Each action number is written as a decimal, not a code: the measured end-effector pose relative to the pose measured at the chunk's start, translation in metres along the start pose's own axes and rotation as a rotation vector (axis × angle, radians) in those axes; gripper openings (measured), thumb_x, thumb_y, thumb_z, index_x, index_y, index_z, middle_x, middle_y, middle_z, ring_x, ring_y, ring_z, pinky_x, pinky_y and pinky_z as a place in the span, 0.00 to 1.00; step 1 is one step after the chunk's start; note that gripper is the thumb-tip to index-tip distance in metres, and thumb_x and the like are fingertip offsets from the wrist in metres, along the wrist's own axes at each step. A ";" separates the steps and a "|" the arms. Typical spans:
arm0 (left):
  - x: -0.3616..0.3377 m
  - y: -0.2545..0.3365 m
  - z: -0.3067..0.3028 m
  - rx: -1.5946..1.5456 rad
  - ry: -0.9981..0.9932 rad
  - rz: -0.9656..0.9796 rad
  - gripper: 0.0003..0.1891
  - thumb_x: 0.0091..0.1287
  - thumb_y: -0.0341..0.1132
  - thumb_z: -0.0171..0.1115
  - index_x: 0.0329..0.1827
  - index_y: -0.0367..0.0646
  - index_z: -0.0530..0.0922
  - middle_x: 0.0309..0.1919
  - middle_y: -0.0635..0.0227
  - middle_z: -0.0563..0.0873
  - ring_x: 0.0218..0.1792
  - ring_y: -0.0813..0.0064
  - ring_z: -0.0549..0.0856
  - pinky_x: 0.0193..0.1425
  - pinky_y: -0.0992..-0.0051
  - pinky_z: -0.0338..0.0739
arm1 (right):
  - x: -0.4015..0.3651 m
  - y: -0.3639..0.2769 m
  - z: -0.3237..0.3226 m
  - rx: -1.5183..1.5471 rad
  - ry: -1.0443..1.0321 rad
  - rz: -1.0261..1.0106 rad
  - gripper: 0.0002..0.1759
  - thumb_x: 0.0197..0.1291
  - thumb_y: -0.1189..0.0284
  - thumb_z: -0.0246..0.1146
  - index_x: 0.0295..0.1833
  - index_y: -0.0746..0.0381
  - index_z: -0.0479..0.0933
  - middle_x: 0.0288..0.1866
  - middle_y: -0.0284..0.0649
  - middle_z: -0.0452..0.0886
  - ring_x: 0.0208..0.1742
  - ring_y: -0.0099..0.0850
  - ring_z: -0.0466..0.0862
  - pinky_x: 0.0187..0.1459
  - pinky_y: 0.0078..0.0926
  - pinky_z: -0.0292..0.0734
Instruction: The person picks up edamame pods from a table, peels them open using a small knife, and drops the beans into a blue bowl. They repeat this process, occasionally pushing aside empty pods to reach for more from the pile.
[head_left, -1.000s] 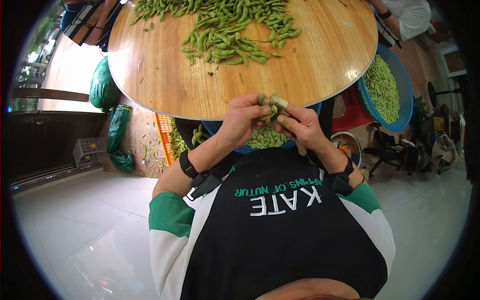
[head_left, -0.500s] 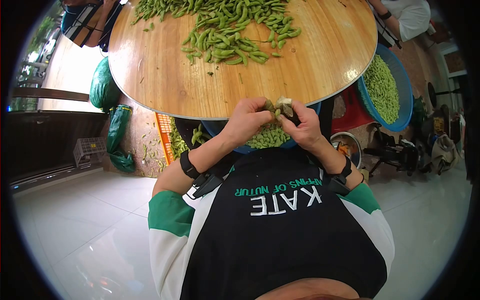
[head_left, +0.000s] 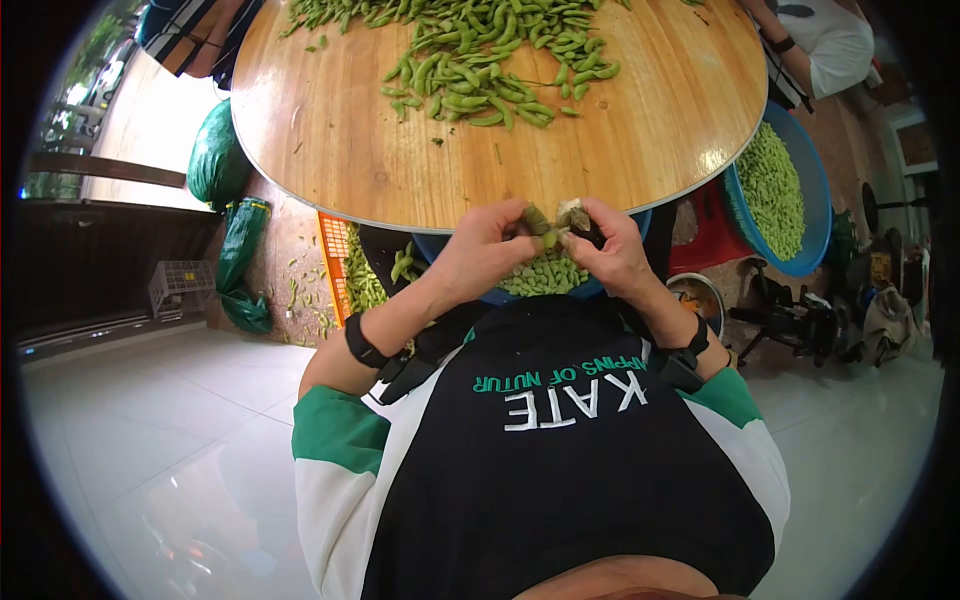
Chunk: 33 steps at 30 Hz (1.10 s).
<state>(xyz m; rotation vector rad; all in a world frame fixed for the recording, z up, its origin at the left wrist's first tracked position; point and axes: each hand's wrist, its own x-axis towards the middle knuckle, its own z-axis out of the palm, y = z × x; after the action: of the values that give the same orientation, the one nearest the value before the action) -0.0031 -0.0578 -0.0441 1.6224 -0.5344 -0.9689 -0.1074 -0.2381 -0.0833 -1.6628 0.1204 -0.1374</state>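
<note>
Both hands were held together just off the near edge of the table (head_left: 350, 140). The left hand (head_left: 480, 250) and the right hand (head_left: 615, 255) each pinched an end of one pod (head_left: 548, 235) between thumb and fingertips, with the other fingers curled in. The pod lay between the two thumbs and touched both. Under the table's near edge, directly below the pod, a basin (head_left: 603, 287) held shelled beans (head_left: 545, 275). A pile (head_left: 480, 70) of pods lay on the far half of the table. A second basin (head_left: 818, 190) stood by the table's right edge.
</note>
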 end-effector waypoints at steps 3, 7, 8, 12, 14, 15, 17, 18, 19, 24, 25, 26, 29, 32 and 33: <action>-0.025 0.027 -0.035 0.586 0.009 0.113 0.09 0.59 0.33 0.61 0.33 0.34 0.78 0.25 0.57 0.82 0.24 0.63 0.81 0.30 0.67 0.74 | 0.002 -0.011 -0.009 -0.073 -0.085 0.022 0.10 0.56 0.75 0.66 0.39 0.66 0.73 0.26 0.33 0.73 0.29 0.19 0.71 0.32 0.20 0.69; -0.063 0.038 -0.088 1.141 0.029 0.019 0.08 0.61 0.33 0.59 0.33 0.36 0.78 0.30 0.51 0.82 0.34 0.49 0.82 0.39 0.59 0.75 | -0.003 -0.008 -0.007 -0.155 -0.202 -0.005 0.12 0.54 0.75 0.69 0.40 0.66 0.73 0.26 0.34 0.74 0.28 0.21 0.71 0.33 0.21 0.69; -0.066 0.038 -0.094 1.311 0.079 -0.037 0.07 0.62 0.32 0.58 0.34 0.36 0.78 0.32 0.50 0.82 0.37 0.49 0.82 0.42 0.58 0.75 | -0.003 -0.004 -0.006 -0.114 -0.227 0.020 0.12 0.56 0.74 0.67 0.41 0.67 0.73 0.29 0.35 0.76 0.29 0.22 0.73 0.34 0.22 0.70; -0.011 0.026 -0.113 1.023 0.462 0.336 0.07 0.64 0.30 0.55 0.39 0.37 0.78 0.35 0.51 0.81 0.39 0.49 0.81 0.45 0.59 0.75 | 0.001 -0.013 0.000 0.056 -0.215 0.125 0.11 0.60 0.74 0.62 0.45 0.67 0.72 0.32 0.36 0.77 0.27 0.22 0.73 0.29 0.21 0.70; 0.033 0.013 -0.131 1.029 0.617 0.426 0.08 0.63 0.29 0.55 0.41 0.37 0.78 0.36 0.51 0.80 0.39 0.49 0.80 0.45 0.58 0.75 | 0.004 -0.006 0.000 0.652 -0.175 0.381 0.10 0.64 0.75 0.56 0.50 0.66 0.71 0.33 0.37 0.77 0.24 0.21 0.70 0.22 0.18 0.66; 0.054 0.007 -0.140 1.071 0.697 0.413 0.08 0.63 0.28 0.55 0.42 0.37 0.79 0.36 0.51 0.80 0.40 0.49 0.80 0.46 0.59 0.75 | 0.005 -0.004 0.000 0.644 -0.178 0.377 0.10 0.64 0.75 0.56 0.50 0.66 0.71 0.33 0.37 0.77 0.24 0.21 0.70 0.22 0.18 0.66; 0.087 -0.005 -0.165 1.130 0.759 0.446 0.08 0.62 0.28 0.55 0.42 0.38 0.79 0.36 0.51 0.80 0.40 0.50 0.80 0.46 0.59 0.75 | 0.003 -0.001 0.003 0.823 -0.116 0.428 0.11 0.65 0.76 0.53 0.52 0.65 0.70 0.33 0.38 0.75 0.22 0.20 0.67 0.18 0.15 0.60; 0.096 -0.011 -0.175 1.191 0.812 0.473 0.09 0.61 0.27 0.55 0.43 0.39 0.79 0.37 0.51 0.80 0.41 0.51 0.80 0.46 0.59 0.75 | 0.002 0.000 0.004 0.821 -0.118 0.426 0.11 0.65 0.76 0.53 0.52 0.65 0.70 0.33 0.38 0.75 0.22 0.20 0.67 0.18 0.15 0.60; 0.101 -0.015 -0.181 1.190 0.814 0.473 0.09 0.61 0.27 0.55 0.43 0.39 0.79 0.37 0.51 0.80 0.41 0.51 0.80 0.46 0.59 0.75 | 0.000 0.001 0.004 0.838 -0.099 0.425 0.11 0.66 0.75 0.53 0.52 0.65 0.70 0.32 0.38 0.75 0.22 0.20 0.67 0.18 0.15 0.60; 0.096 -0.009 -0.190 0.874 0.591 0.214 0.09 0.57 0.28 0.62 0.41 0.37 0.78 0.32 0.57 0.81 0.37 0.61 0.82 0.42 0.67 0.77 | -0.007 0.004 0.014 0.742 -0.151 0.357 0.11 0.69 0.71 0.53 0.52 0.65 0.70 0.31 0.36 0.74 0.20 0.18 0.65 0.18 0.14 0.60; 0.091 -0.007 -0.183 0.875 0.584 0.217 0.09 0.57 0.28 0.62 0.41 0.37 0.78 0.32 0.57 0.81 0.37 0.61 0.82 0.42 0.67 0.77 | -0.006 0.003 0.015 0.743 -0.145 0.356 0.11 0.69 0.71 0.53 0.52 0.65 0.70 0.31 0.36 0.74 0.20 0.18 0.65 0.18 0.14 0.60; 0.084 -0.007 -0.171 0.632 0.570 0.255 0.08 0.58 0.27 0.63 0.40 0.36 0.77 0.31 0.60 0.82 0.34 0.66 0.82 0.38 0.71 0.77 | -0.005 0.003 0.016 0.712 -0.148 0.361 0.11 0.69 0.71 0.53 0.53 0.65 0.70 0.31 0.35 0.74 0.20 0.18 0.65 0.18 0.14 0.60; 0.060 0.002 -0.124 0.149 0.413 0.266 0.06 0.61 0.26 0.63 0.39 0.37 0.77 0.29 0.65 0.83 0.29 0.74 0.82 0.31 0.77 0.75 | 0.006 0.004 0.011 0.671 -0.119 0.341 0.15 0.71 0.68 0.51 0.58 0.64 0.68 0.31 0.35 0.73 0.20 0.18 0.66 0.19 0.14 0.60; 0.044 0.012 -0.072 -0.174 0.189 0.242 0.06 0.62 0.27 0.63 0.41 0.39 0.77 0.29 0.66 0.84 0.27 0.76 0.82 0.29 0.80 0.75 | 0.020 -0.011 0.006 0.726 -0.145 0.246 0.24 0.72 0.64 0.47 0.69 0.63 0.60 0.34 0.37 0.73 0.21 0.19 0.66 0.20 0.14 0.62; 0.041 0.013 -0.056 -0.254 0.111 0.241 0.07 0.62 0.27 0.63 0.42 0.40 0.77 0.29 0.65 0.84 0.28 0.75 0.82 0.31 0.79 0.76 | 0.024 -0.014 0.006 0.751 -0.148 0.231 0.26 0.71 0.64 0.49 0.70 0.62 0.58 0.35 0.38 0.73 0.22 0.19 0.68 0.20 0.14 0.63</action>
<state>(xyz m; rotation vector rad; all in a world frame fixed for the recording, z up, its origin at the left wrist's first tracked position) 0.0674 -0.0603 -0.0418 1.3410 -0.4961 -0.7314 -0.0828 -0.2345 -0.0693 -0.8972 0.1276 0.1101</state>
